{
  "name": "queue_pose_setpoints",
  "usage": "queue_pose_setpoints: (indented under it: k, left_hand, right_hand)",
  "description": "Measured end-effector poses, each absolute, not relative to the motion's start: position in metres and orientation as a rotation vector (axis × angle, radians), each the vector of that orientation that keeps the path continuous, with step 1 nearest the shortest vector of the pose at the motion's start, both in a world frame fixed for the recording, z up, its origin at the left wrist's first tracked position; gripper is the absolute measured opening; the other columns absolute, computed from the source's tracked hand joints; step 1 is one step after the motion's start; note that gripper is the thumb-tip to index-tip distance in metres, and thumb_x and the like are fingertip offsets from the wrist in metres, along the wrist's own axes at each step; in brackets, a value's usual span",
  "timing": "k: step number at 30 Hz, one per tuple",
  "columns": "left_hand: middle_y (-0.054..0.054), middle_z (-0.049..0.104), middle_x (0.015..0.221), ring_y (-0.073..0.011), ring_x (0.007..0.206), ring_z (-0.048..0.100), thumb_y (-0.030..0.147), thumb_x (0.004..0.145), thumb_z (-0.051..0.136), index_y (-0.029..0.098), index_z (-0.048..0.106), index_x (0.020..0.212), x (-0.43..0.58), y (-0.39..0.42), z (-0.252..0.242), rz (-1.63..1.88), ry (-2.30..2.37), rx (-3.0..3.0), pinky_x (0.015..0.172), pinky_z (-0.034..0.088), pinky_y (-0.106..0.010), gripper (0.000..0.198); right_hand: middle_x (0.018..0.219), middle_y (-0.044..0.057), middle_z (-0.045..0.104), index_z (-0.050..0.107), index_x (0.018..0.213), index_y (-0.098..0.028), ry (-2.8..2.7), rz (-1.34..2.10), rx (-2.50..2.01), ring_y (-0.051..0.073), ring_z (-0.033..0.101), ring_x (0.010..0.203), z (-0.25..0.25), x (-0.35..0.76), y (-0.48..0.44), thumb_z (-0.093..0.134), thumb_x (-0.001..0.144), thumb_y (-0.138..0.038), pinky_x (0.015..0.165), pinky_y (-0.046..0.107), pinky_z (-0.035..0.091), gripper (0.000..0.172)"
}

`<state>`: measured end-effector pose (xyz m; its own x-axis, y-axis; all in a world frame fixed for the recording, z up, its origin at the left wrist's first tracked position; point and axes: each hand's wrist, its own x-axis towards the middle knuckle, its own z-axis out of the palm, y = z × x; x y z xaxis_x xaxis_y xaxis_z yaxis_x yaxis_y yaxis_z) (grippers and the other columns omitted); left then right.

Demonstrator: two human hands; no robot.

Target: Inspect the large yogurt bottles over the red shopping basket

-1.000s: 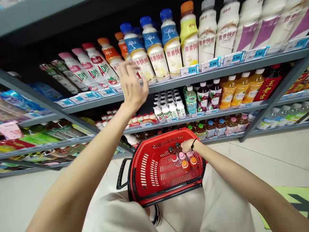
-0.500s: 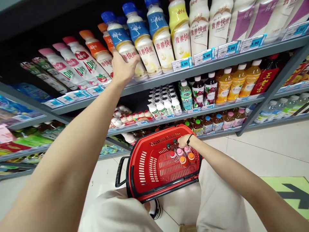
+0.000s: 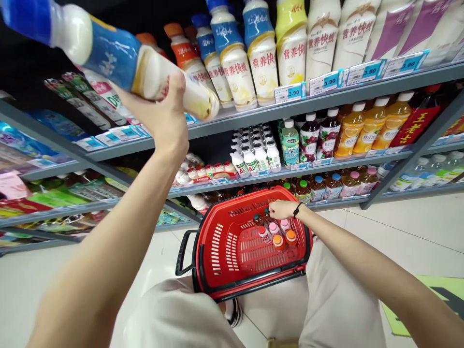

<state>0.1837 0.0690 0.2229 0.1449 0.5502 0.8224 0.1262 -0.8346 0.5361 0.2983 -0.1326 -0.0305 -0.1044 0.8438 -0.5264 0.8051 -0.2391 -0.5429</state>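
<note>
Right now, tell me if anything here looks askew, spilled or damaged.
Only the blue-capped bottle lies nearly sideways, gripped in the left hand in front of the top shelf, where its neighbours stand in rows. The small bottles stand upright in the red basket under the right hand. No spill or damage shows.

The left hand (image 3: 165,118) holds the blue-labelled white plastic bottle (image 3: 119,58) tilted, cap to the left, in front of the grey metal top shelf (image 3: 326,99), on which tall plastic bottles (image 3: 261,53) stand to its right. The red slotted plastic basket (image 3: 217,241) lies below the shelves, before the knees. Small capped bottles (image 3: 277,237) stand in its far right corner, with the right hand (image 3: 284,209) just above them.
</note>
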Motion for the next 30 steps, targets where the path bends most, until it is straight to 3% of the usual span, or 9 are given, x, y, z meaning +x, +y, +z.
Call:
queue_pose_setpoints:
  k: [4,5,7,10,14,18,23,30]
  left_hand:
    - [-0.013,0.065,0.122,-0.0228,0.111,0.064,0.064,0.041,0.098,0.015,0.048,0.112,0.134,0.027,0.157,1.768,0.644,1.604,0.107,0.052,-0.042,0.099]
    - [-0.012,0.068,0.114,-0.022,0.101,0.066,0.058,0.04,0.099,0.014,0.053,0.105,0.122,0.015,0.137,1.645,0.669,1.555,0.099,0.057,-0.041,0.092]
    - [-0.014,0.072,0.109,-0.0224,0.09,0.069,0.046,0.052,0.098,0.01,0.062,0.106,0.102,-0.007,0.098,1.248,0.749,1.496,0.089,0.06,-0.041,0.073]
    - [-0.013,0.075,0.104,-0.0216,0.084,0.07,0.04,0.054,0.097,0.009,0.067,0.104,0.079,-0.024,0.047,0.863,0.891,1.337,0.081,0.06,-0.037,0.066]
    - [-0.011,0.075,0.107,-0.0202,0.086,0.069,0.039,0.056,0.097,0.009,0.067,0.108,0.055,-0.025,-0.001,0.704,0.932,1.299,0.08,0.057,-0.032,0.066]
    - [-0.01,0.074,0.105,-0.0205,0.089,0.069,0.041,0.06,0.096,0.011,0.064,0.107,0.031,-0.025,-0.025,0.636,0.922,1.315,0.083,0.057,-0.033,0.064]
    - [-0.011,0.075,0.109,-0.0235,0.095,0.071,0.035,0.057,0.098,0.014,0.061,0.11,0.009,-0.022,-0.026,0.43,0.745,1.411,0.084,0.058,-0.035,0.068]
    - [-0.013,0.074,0.111,-0.0231,0.096,0.07,0.043,0.062,0.096,0.012,0.062,0.109,-0.005,-0.009,-0.02,0.418,0.731,1.45,0.088,0.057,-0.035,0.066]
  right_hand:
    - [0.083,0.01,0.077,0.068,0.092,-0.013,-1.626,1.337,-1.866,0.016,0.069,0.065,-0.045,0.296,-0.124,0.055,0.101,-0.022,0.062,0.023,0.051,0.018]
    - [0.081,0.009,0.076,0.066,0.093,-0.013,-1.546,1.373,-1.822,0.014,0.067,0.061,-0.049,0.293,-0.12,0.051,0.104,-0.024,0.059,0.022,0.05,0.021]
    - [0.085,0.011,0.076,0.062,0.097,-0.014,-1.401,1.443,-1.734,0.013,0.066,0.06,-0.058,0.281,-0.115,0.042,0.109,-0.033,0.06,0.021,0.053,0.031]
    - [0.094,0.016,0.077,0.062,0.103,-0.012,-1.253,1.62,-1.583,0.015,0.071,0.068,-0.071,0.256,-0.11,0.019,0.113,-0.048,0.067,0.026,0.059,0.057]
    - [0.095,0.021,0.077,0.066,0.105,-0.008,-0.824,2.13,-1.138,0.022,0.075,0.077,-0.087,0.224,-0.11,-0.002,0.108,-0.063,0.072,0.034,0.061,0.088]
    - [0.097,0.024,0.077,0.065,0.115,-0.007,-0.573,2.284,-0.805,0.029,0.077,0.082,-0.095,0.199,-0.112,0.006,0.104,-0.071,0.076,0.04,0.06,0.088]
    - [0.092,0.019,0.076,0.062,0.125,-0.01,-0.33,2.207,-0.78,0.024,0.072,0.063,-0.092,0.16,-0.124,0.003,0.101,-0.074,0.052,0.028,0.05,0.091]
    - [0.084,0.016,0.076,0.064,0.119,-0.009,-0.353,2.136,-0.903,0.02,0.064,0.049,-0.064,0.147,-0.122,0.014,0.105,-0.065,0.045,0.026,0.046,0.076]
